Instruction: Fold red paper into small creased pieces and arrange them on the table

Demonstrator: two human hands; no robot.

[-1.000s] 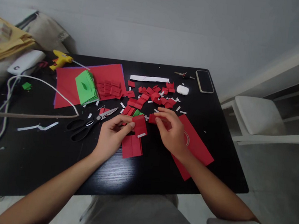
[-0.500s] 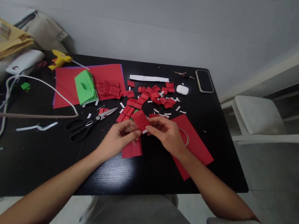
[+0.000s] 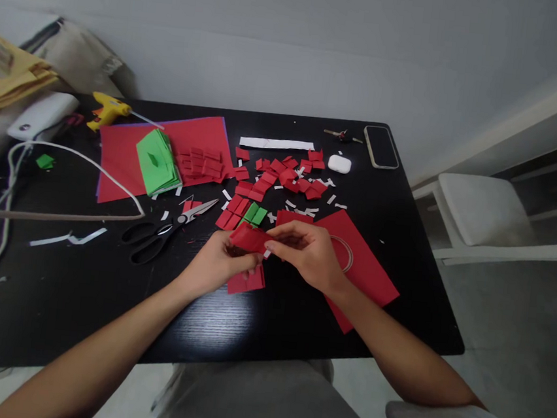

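Note:
Between my two hands a piece of red paper (image 3: 250,238) is held just above the table, with a small white strip (image 3: 267,254) at its right end. My left hand (image 3: 217,262) is closed on the paper's left side. The fingers and thumb of my right hand (image 3: 306,251) pinch its right end. Under my left fingers lies another red paper piece (image 3: 246,283), partly covered. A small green folded piece (image 3: 255,214) and several red folded pieces (image 3: 233,211) lie just beyond my hands. A red sheet (image 3: 366,270) with a ring-shaped outline rests under my right forearm.
Black-handled scissors (image 3: 158,233) lie left of my hands. Further back are a green paper stack (image 3: 157,161) on a large red sheet (image 3: 120,161), a yellow glue gun (image 3: 108,110), a white case (image 3: 339,164), keys (image 3: 343,136) and a phone (image 3: 381,146). A white cable (image 3: 90,163) crosses the left side.
The held red paper has tilted from upright to flatter and dropped slightly toward me. The green folded piece behind it shows more now. Both hands keep their hold.

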